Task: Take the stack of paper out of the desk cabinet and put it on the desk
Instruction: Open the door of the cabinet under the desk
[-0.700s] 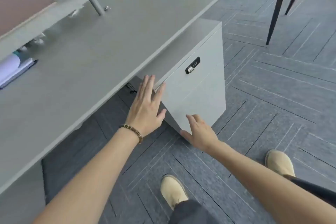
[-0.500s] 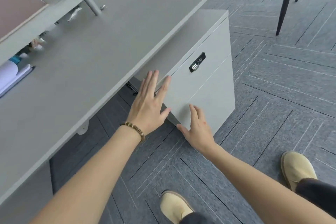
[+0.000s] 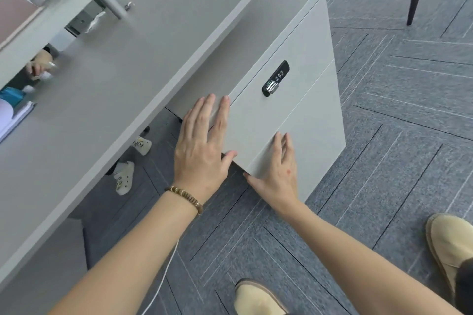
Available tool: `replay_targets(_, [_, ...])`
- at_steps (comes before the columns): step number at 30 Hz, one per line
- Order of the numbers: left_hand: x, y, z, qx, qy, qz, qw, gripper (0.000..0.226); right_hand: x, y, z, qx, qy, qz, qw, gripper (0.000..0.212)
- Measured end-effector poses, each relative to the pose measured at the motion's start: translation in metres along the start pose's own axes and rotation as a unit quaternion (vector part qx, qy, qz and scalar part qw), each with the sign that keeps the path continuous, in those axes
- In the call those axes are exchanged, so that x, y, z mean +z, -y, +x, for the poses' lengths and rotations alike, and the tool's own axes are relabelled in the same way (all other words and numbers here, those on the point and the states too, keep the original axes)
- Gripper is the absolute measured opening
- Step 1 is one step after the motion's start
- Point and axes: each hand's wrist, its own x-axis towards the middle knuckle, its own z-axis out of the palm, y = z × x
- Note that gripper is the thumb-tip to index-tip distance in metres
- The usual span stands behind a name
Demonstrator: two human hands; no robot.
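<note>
My left hand (image 3: 202, 153) lies flat, fingers spread, over the cabinet (image 3: 302, 115) top-front corner, thumb on the drawer face. My right hand (image 3: 277, 174) presses flat on the lower front, thumb at its edge. Cabinet shut, w/ a combo lock (image 3: 275, 79), under the desk (image 3: 107, 89).

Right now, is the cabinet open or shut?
Shut. The cabinet drawer fronts sit flush, with only thin seams between them. Both hands, left and right, lie flat against its corner, pulling nothing out yet.
</note>
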Motion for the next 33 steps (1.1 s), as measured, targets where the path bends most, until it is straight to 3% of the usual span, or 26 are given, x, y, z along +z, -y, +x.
replay_targets(7, [-0.005,-0.006,-0.002,-0.027,0.040,-0.016,0.999,0.113,-0.023,-0.005,-0.005,-0.030,0.030,-0.044,0.998,0.130])
replay_targets(14, [-0.032,-0.025,-0.003,-0.083,0.115,-0.038,0.989,0.121,-0.095,-0.027,-0.039,-0.028,0.086,-0.022,0.996,0.122])
replay_targets(21, [-0.056,-0.045,-0.006,-0.128,0.173,-0.051,0.975,0.121,-0.174,-0.047,-0.061,-0.029,0.141,-0.060,0.988,0.105])
replay_targets(28, [-0.067,-0.055,0.000,-0.152,0.195,-0.056,0.967,0.128,-0.277,-0.076,-0.054,0.050,0.147,-0.053,0.986,0.090])
replay_targets(33, [-0.068,-0.067,0.003,-0.184,0.180,-0.074,0.963,0.137,-0.332,-0.084,-0.022,0.035,0.155,-0.174,0.972,0.061])
